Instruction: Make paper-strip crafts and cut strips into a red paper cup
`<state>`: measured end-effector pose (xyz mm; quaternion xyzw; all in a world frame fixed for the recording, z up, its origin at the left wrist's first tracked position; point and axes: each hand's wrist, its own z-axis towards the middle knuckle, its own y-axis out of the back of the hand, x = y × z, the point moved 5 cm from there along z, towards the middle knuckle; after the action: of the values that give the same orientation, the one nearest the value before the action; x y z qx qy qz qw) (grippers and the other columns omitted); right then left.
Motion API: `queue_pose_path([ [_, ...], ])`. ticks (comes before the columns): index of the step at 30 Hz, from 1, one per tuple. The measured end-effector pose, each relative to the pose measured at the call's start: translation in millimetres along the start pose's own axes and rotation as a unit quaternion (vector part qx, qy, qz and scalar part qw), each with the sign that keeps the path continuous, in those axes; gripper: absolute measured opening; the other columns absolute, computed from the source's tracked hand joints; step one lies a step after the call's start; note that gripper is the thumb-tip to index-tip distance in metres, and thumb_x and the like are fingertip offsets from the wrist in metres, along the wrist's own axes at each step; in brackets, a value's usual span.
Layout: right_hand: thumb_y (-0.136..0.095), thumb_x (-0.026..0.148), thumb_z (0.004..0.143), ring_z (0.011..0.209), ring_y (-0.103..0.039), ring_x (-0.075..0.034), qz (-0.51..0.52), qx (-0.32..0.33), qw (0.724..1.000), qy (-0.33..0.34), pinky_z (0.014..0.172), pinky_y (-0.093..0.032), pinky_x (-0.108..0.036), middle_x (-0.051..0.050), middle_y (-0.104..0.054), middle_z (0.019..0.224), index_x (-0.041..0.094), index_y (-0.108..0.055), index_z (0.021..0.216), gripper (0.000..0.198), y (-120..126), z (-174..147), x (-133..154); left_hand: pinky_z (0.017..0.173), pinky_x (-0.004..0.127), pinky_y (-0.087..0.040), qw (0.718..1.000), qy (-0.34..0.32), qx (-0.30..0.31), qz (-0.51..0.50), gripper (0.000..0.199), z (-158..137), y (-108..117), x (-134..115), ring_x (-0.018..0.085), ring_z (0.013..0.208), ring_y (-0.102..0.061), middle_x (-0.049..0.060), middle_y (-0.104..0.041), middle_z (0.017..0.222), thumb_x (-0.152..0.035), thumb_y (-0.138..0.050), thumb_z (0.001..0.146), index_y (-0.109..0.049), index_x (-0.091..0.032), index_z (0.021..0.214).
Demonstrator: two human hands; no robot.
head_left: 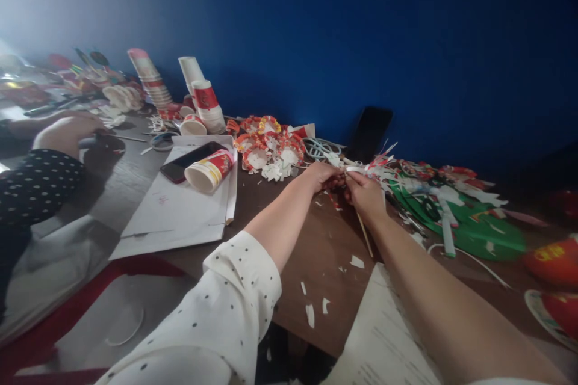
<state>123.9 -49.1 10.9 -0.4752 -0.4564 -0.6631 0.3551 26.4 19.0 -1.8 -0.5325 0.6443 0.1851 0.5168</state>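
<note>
My left hand [323, 176] and my right hand [367, 194] meet over the brown table, fingers closed and almost touching. A small white strip [354, 169], apparently paper, shows at the thumb of my right hand, which pinches it. Below that hand a thin wooden stick [365, 234] slants down; whether the hand grips it I cannot tell. The fingertips of my left hand are bent inward and hide what they hold. Just under the hands is a small red-and-white scrap [334, 201]. Fringed red-and-white paper strips [383, 165] lie behind my right hand.
Left stand stacked paper cups [208, 105], a white box [176, 210] with a phone [180, 163] and a tipped cup [210, 171]. Cut paper flowers [271, 147] lie behind. A dark phone [370, 132] leans on the wall. Right is a green sheet [487, 234]. Another person's hand [67, 132] is far left.
</note>
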Motion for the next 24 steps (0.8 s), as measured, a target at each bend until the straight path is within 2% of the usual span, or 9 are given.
queue_pose_path([
  [6, -0.051, 0.025, 0.081, 0.046, -0.047, -0.014, -0.106, -0.014, 0.993, 0.06, 0.051, -0.036, -0.027, 0.003, -0.052, 0.046, 0.023, -0.06, 0.067, 0.017, -1.4, 1.1, 4.4, 0.041, 0.013, -0.033, 1.0, -0.013, -0.017, 0.004, 0.021, 1.7, 0.1, 0.3, 0.004, 0.043, -0.045, 0.0, -0.052, 0.048, -0.014, -0.07, 0.075, -0.056, -0.01, 0.059],
  [10, -0.058, 0.027, 0.078, 0.052, -0.049, -0.016, -0.075, -0.044, 0.994, 0.06, 0.053, -0.036, -0.026, 0.002, -0.054, 0.051, 0.023, -0.058, 0.069, 0.009, -0.9, 4.4, -1.5, 0.042, 0.014, -0.033, 0.999, -0.024, -0.032, 0.011, 0.019, 5.8, 1.6, 1.3, 0.005, 0.044, -0.046, 0.0, -0.052, 0.05, -0.009, -0.064, 0.078, -0.057, -0.01, 0.061],
  [13, -0.062, 0.028, 0.076, 0.049, -0.047, -0.015, -0.029, -0.039, 0.998, 0.047, 0.051, -0.034, -0.026, 0.002, -0.055, 0.052, 0.023, -0.06, 0.073, 0.006, -2.6, 5.7, -5.9, 0.046, 0.016, -0.036, 0.998, -0.023, -0.048, 0.015, 0.015, 6.5, 2.3, 1.1, 0.006, 0.045, -0.046, -0.001, -0.052, 0.049, -0.006, -0.063, 0.077, -0.059, -0.011, 0.064],
  [17, -0.056, 0.026, 0.078, 0.046, -0.046, -0.015, -0.059, -0.03, 0.997, 0.038, 0.05, -0.034, -0.027, 0.002, -0.055, 0.051, 0.023, -0.062, 0.077, 0.007, -4.1, 5.9, -7.4, 0.046, 0.017, -0.034, 0.997, -0.026, -0.054, 0.046, 0.018, 3.0, 0.5, -1.2, 0.006, 0.044, -0.044, -0.003, -0.048, 0.045, -0.004, -0.059, 0.077, -0.057, -0.012, 0.061],
  [24, -0.055, 0.024, 0.077, 0.055, -0.052, -0.017, -0.088, -0.037, 0.994, 0.062, 0.051, -0.036, -0.026, 0.0, -0.058, 0.056, 0.023, -0.065, 0.08, 0.01, -3.2, 7.3, -9.5, 0.046, 0.018, -0.034, 0.995, -0.031, -0.041, 0.084, 0.026, 2.6, -0.7, -1.4, 0.006, 0.042, -0.042, -0.004, -0.044, 0.043, -0.003, -0.052, 0.08, -0.05, -0.014, 0.056],
])
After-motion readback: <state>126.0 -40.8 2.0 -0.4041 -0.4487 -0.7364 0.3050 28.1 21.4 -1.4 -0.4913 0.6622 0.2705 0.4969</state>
